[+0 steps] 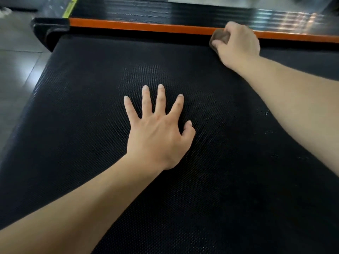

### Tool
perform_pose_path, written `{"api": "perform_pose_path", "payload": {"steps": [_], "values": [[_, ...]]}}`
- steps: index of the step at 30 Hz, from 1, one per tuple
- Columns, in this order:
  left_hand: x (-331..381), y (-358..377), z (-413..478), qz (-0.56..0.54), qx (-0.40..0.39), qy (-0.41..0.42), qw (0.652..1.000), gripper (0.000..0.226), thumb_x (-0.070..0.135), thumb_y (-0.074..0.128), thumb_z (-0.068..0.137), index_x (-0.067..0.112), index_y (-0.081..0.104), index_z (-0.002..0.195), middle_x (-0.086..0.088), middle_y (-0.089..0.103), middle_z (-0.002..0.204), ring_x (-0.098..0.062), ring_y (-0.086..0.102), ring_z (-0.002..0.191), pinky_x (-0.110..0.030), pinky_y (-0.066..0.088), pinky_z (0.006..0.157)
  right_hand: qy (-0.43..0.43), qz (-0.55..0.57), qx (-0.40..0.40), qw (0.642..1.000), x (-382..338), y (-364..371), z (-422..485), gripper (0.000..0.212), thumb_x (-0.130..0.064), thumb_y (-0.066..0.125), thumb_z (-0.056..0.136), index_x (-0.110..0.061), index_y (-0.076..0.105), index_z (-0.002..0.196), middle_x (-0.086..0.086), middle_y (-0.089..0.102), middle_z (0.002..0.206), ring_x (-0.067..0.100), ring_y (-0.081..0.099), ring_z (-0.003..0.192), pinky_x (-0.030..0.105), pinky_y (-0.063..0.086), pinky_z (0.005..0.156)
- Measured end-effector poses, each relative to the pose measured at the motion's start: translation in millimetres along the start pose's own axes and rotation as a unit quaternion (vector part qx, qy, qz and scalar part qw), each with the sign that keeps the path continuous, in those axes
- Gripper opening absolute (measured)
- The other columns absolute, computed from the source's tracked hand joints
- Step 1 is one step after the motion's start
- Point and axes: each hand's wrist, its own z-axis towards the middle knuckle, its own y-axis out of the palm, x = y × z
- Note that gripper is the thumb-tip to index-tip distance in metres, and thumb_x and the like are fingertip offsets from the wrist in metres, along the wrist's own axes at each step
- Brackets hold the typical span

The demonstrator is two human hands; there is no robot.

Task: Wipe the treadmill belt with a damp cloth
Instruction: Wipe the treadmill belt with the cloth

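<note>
A person's right hand point(238, 43) grips a bunched brown cloth point(219, 37) at the treadmill belt point(91, 125)'s far edge beside the orange trim point(137, 26), while the left hand point(157, 132), fingers spread flat mid-belt, apparently braces it.

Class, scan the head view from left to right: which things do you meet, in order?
Grey floor tiles → left hand flat on the treadmill belt → brown cloth → right hand gripping the cloth.
</note>
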Motion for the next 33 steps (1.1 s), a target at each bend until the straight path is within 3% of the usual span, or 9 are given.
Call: {"api": "perform_pose_path", "payload": {"steps": [3,6,10,15,17,20,22,29,33], "values": [[0.3,-0.3,0.4,-0.001,-0.003,-0.003,1.0,0.072,0.064,0.017,0.095,0.036,0.012,0.161,-0.01,0.0,0.171,-0.037,-0.012,0.156,-0.069,-0.008,0.118,-0.049,0.046,-0.044,0.997,11.2,-5.8,-21.4,0.027,-0.044,0.065,0.093,-0.019,0.061,0.102,-0.001,0.06,0.099,0.019,0.052,0.091,0.033,0.038,0.075],[1.0,-0.5,0.6,0.004,-0.005,-0.005,1.0,0.072,0.064,0.016,0.095,0.036,0.012,0.161,-0.009,0.0,0.171,-0.037,-0.012,0.156,-0.069,-0.008,0.118,-0.09,0.041,-0.061,0.993,28.3,-15.4,-31.0,0.027,-0.046,0.063,0.094,-0.019,0.06,0.098,0.004,0.064,0.098,0.026,0.057,0.091,0.034,0.04,0.075],[0.4,-0.2,1.1,0.006,-0.009,-0.004,1.0,0.072,0.064,0.016,0.095,0.037,0.011,0.161,-0.009,0.0,0.171,-0.036,-0.012,0.156,-0.069,-0.008,0.118,0.058,0.03,-0.003,0.998,37.7,-18.5,-20.4,0.036,-0.048,0.061,0.093,-0.018,0.062,0.113,0.008,0.067,0.118,0.033,0.06,0.111,0.037,0.043,0.084],[0.6,-1.3,1.5,0.011,-0.016,-0.007,1.0,0.073,0.064,0.014,0.094,0.038,0.01,0.161,-0.009,-0.002,0.171,-0.036,-0.013,0.156,-0.069,-0.008,0.119,-0.083,0.087,-0.11,0.987,21.9,-30.2,-88.4,0.028,-0.046,0.068,0.089,-0.019,0.06,0.093,0.002,0.063,0.092,0.026,0.059,0.085,0.039,0.048,0.076],[0.7,-1.1,2.0,0.012,-0.019,-0.008,1.0,0.073,0.065,0.014,0.094,0.038,0.01,0.161,-0.009,-0.002,0.171,-0.035,-0.014,0.156,-0.069,-0.008,0.119,-0.103,0.063,-0.109,0.987,37.0,-36.7,-94.4,0.029,-0.046,0.068,0.089,-0.02,0.057,0.09,0.003,0.06,0.09,0.028,0.057,0.083,0.039,0.046,0.073],[1.1,-0.3,1.8,0.016,-0.02,-0.006,1.0,0.073,0.065,0.014,0.094,0.038,0.01,0.161,-0.008,-0.001,0.171,-0.035,-0.013,0.156,-0.069,-0.008,0.119,0.024,0.033,-0.044,0.998,62.9,-40.2,-61.8,0.029,-0.051,0.064,0.089,-0.024,0.054,0.091,0.003,0.06,0.094,0.034,0.06,0.094,0.04,0.045,0.076],[0.7,-0.1,2.2,0.019,-0.018,-0.007,1.0,0.073,0.065,0.014,0.094,0.038,0.01,0.161,-0.008,-0.001,0.171,-0.035,-0.012,0.156,-0.068,-0.008,0.119,0.052,0.032,-0.028,0.998,62.2,-40.9,-58.0,0.029,-0.05,0.062,0.09,-0.023,0.053,0.092,0.004,0.059,0.096,0.033,0.059,0.094,0.037,0.042,0.075],[1.7,-0.5,1.8,0.022,-0.022,-0.014,0.999,0.074,0.066,0.012,0.092,0.038,0.01,0.161,-0.008,-0.001,0.171,-0.035,-0.013,0.156,-0.068,-0.008,0.119,-0.123,0.092,-0.123,0.98,41.5,-63.8,-164.8,0.029,-0.045,0.068,0.088,-0.018,0.059,0.087,-0.002,0.053,0.081,0.018,0.052,0.074,0.035,0.042,0.065],[0.9,-1.5,2.4,0.025,-0.024,-0.016,0.999,0.075,0.066,0.012,0.091,0.038,0.011,0.161,-0.008,0.001,0.171,-0.034,-0.012,0.156,-0.068,-0.007,0.119,0.036,0.042,-0.035,0.998,72.2,-60.5,-117.3,0.029,-0.045,0.064,0.093,-0.018,0.054,0.092,0.005,0.057,0.091,0.032,0.058,0.089,0.036,0.04,0.071]]}}
